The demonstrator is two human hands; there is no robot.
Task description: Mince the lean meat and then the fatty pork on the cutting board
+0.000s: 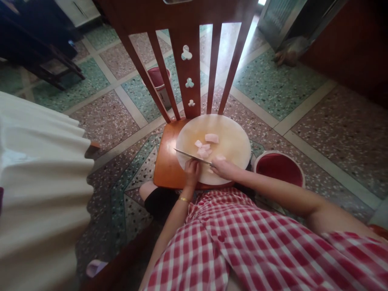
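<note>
A round white cutting board (233,139) lies on the wooden chair seat, overhanging its right side. My right hand (223,168) grips a kitchen knife (191,155), its blade pointing left across the near part of the board. Just below the blade, my left hand (192,171) has its fingers curled at the board's near left edge; whatever they hold is hidden. Beyond the knife are several small pale pink pieces of what looks like raw meat (203,151), with a larger chunk of it (211,138) behind them. Another pale piece (220,157) sits beside my right hand.
The chair's tall slatted back (185,16) rises beyond the board. A red-lined bucket (279,167) stands on the floor to the right, and another bucket (157,79) behind the chair. A pale draped cloth (42,182) hangs at left.
</note>
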